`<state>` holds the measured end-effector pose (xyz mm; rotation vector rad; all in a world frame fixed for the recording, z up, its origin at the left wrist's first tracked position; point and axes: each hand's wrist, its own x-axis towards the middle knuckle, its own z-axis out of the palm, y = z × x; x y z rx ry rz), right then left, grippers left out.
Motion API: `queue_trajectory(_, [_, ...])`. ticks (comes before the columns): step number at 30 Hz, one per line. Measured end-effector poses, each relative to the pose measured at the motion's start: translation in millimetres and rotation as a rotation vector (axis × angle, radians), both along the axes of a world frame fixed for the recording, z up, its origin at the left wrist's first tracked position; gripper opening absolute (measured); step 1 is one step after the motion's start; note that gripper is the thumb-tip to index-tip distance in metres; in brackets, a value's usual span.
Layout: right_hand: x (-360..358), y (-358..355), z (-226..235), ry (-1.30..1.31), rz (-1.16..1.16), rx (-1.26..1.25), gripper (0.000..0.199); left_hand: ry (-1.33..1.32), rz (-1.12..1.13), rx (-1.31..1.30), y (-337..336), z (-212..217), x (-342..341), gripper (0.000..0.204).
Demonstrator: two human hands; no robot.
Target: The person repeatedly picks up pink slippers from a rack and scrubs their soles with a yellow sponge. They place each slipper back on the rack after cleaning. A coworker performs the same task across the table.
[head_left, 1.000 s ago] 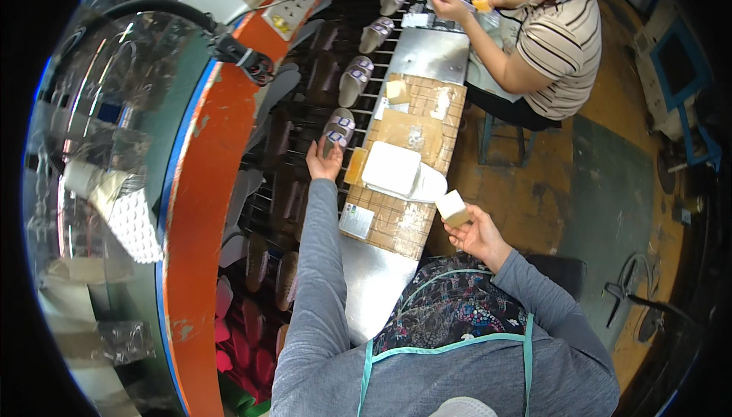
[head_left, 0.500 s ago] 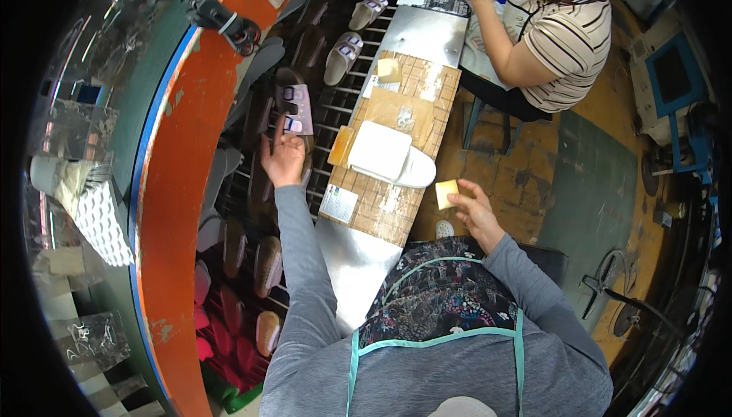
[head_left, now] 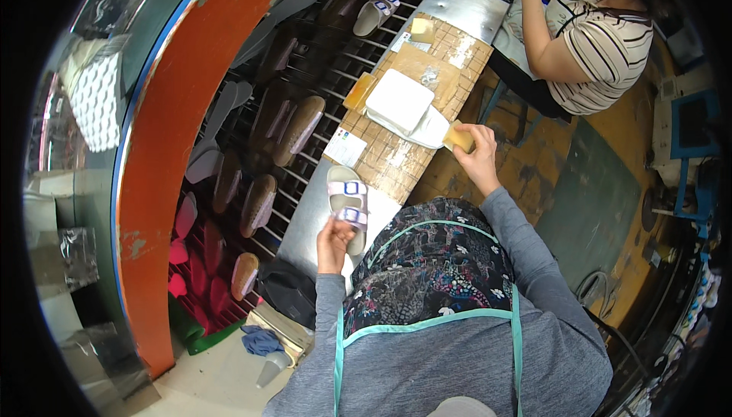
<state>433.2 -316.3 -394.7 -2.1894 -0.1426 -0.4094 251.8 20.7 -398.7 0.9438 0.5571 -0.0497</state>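
Note:
My left hand [head_left: 335, 242] is closed on a sandal [head_left: 348, 202] with two pale lilac straps and blue-framed buckles. The sandal is over the metal near end of the bench. Between the thumb and fingers of my right hand [head_left: 480, 159] is a small yellow sponge [head_left: 459, 138]. It is at the rounded end of a flat white piece [head_left: 428, 129], seemingly touching it. That piece sticks out from beneath a white rectangular block [head_left: 400, 101] on the brown-covered bench [head_left: 396, 159].
Beside the bench at left runs a barred rack [head_left: 305, 188] with several sandals and soles. An orange-sided machine edge [head_left: 160, 165] curves along the far left. Another yellow sponge [head_left: 422, 30] lies farther up the bench. A person in a striped shirt [head_left: 610, 55] sits at upper right.
My left hand has come from the rack toward me, bringing the sandal over the bench's near end. My right hand has brought the sponge up to the white piece. The view has shifted.

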Motion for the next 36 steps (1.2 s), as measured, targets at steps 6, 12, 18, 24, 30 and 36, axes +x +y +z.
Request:
queue_trajectory(6, [6.5, 3.9, -1.2, -0.102, 0.123, -0.212, 0.038, -0.233, -0.193, 1.323, -25.0, -15.2, -26.8, 0.023])
queue_trajectory(12, [2.3, -7.9, -8.9, 0.048, 0.13, -0.1, 0.029, -0.181, -0.319, 1.889, -24.1, -47.2, -10.1, 0.044])
queue_trajectory(18, [-5.3, -20.5, 16.5, 0.694, 0.265, 1.231, 0.037, -0.027, 0.094, 0.507, -12.0, -9.2, 51.1, 0.057])
queue_trajectory(24, [-31.1, -5.6, 113.6, 0.376, 0.599, 1.278, 0.056, -0.277, -0.108, -0.27, -80.0, 109.4, 90.2, 0.066])
queue_trajectory(30, [-57.0, 2.6, 189.4, -0.516, 0.291, 0.207, 0.046, -0.441, -0.288, -0.392, -163.6, 161.3, 91.5, 0.063])
queue_trajectory(36, [-76.3, -4.6, 195.9, -0.423, 0.477, 0.113, 0.046, -0.396, -0.363, -0.412, -159.2, 155.3, 79.4, 0.062])
